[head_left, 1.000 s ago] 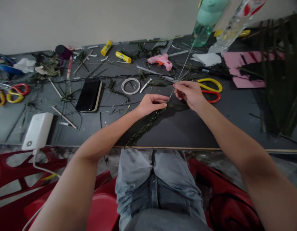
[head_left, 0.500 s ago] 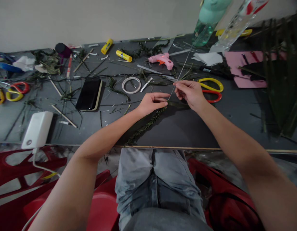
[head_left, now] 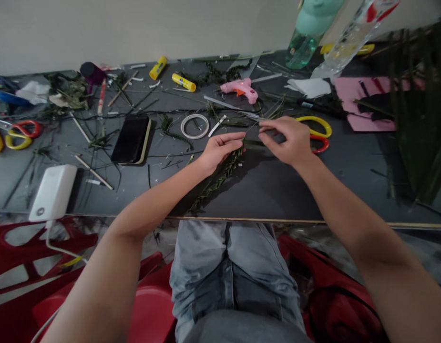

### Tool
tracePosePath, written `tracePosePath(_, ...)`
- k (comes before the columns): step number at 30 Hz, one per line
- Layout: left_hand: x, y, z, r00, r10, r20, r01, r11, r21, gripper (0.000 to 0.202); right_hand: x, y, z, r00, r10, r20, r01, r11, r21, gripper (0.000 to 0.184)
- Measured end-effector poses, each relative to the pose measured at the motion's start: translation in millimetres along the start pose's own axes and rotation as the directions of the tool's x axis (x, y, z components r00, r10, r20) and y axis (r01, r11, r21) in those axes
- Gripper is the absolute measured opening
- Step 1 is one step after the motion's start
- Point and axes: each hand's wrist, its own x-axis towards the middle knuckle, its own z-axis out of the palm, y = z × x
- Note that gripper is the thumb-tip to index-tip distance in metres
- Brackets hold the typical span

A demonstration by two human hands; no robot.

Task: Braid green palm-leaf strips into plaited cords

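Note:
My left hand (head_left: 220,148) is closed in a pinch on the upper end of a braided green leaf strand (head_left: 220,180), which slopes down toward the table's front edge. A flat leaf strip (head_left: 255,143) sticks out to the right from that end. Above the pinch a thin strand (head_left: 247,127) rises in a short curve. Beside it hovers my right hand (head_left: 289,139), its thumb and curved forefinger apart with no held thing visible between them. Red and yellow-handled scissors (head_left: 322,127) lie just behind the right hand.
A roll of tape (head_left: 183,126), a black phone-like device (head_left: 131,140) and a white power bank (head_left: 53,193) lie leftward. Farther back are a pink glue gun (head_left: 244,88), yellow glue sticks (head_left: 183,82) and bottles (head_left: 302,47). Leaf scraps and large leaves (head_left: 420,119) surround them.
The long thin strand no longer stretches up through my right fingers. My right hand has shifted slightly right and its fingers have parted. My left hand has drawn slightly left with the braid.

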Motion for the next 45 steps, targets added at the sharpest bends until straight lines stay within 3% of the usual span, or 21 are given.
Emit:
tracePosePath(2, 0.9, 2.8, -2.4, 0.999, 0.009, -0.051, -0.01, 1.0, -0.009, 0.034, -0.4, 0.9, -0.9, 0.995, -0.087, 0.046, 0.089, 0.996, -0.032, 0.034)
tracePosePath(4, 3.2, 5.9, -6.2, 0.994, 0.036, -0.104, -0.037, 0.999, -0.008, 0.035, -0.5, 4.2, 0.0, 0.994, -0.089, 0.066, 0.093, 0.995, -0.047, 0.03)
tracePosePath(7, 8.0, 8.8, -13.4, 0.986, 0.075, -0.146, -0.072, 0.997, 0.028, 0.042, 0.2, 8.2, 1.1, 0.998, 0.004, 0.063, -0.004, 1.0, 0.002, 0.023)
tracePosePath(12, 14.1, 4.0, -21.4, 0.993, 0.084, -0.078, -0.076, 0.992, 0.102, 0.045, 3.2, 4.1, -2.0, 0.978, 0.204, 0.045, -0.209, 0.959, 0.19, 0.012)
tracePosePath(16, 14.1, 0.9, -19.1, 0.995, 0.064, -0.073, -0.057, 0.995, 0.087, 0.043, 5.4, 2.0, -5.7, 0.972, 0.232, -0.021, -0.226, 0.959, 0.172, 0.011)
tracePosePath(21, 9.5, 6.5, -11.6, 0.991, 0.032, -0.127, -0.039, 0.998, -0.054, 0.042, 4.1, 6.9, -8.4, 0.945, 0.303, -0.126, -0.287, 0.949, 0.133, 0.017)
tracePosePath(24, 8.2, 7.8, -10.1, 0.993, 0.043, -0.11, -0.054, 0.994, -0.097, 0.041, 3.2, 15.2, -3.1, 0.895, 0.396, -0.206, -0.344, 0.905, 0.249, 0.029)
tracePosePath(28, 9.8, 4.1, -12.3, 0.994, 0.056, -0.094, -0.063, 0.995, -0.077, 0.038, 4.9, 27.4, 11.1, 0.864, 0.445, -0.233, -0.291, 0.821, 0.491, 0.037)
tracePosePath(35, 6.0, -0.6, -7.1, 0.999, 0.035, -0.02, -0.035, 0.999, 0.012, 0.034, 2.6, 13.0, 29.0, 0.803, 0.594, -0.049, -0.428, 0.631, 0.647, 0.043)
tracePosePath(41, 1.0, -4.7, 2.5, 0.999, 0.053, 0.003, -0.053, 0.996, 0.074, 0.032, -3.4, -9.9, 35.9, 0.87, 0.49, 0.053, -0.43, 0.703, 0.566, 0.034)
tracePosePath(45, 3.7, -8.7, 1.9, 0.997, 0.071, -0.024, -0.069, 0.994, 0.08, 0.03, -6.2, -26.9, 35.2, 0.849, 0.514, 0.117, -0.473, 0.644, 0.601, 0.024)
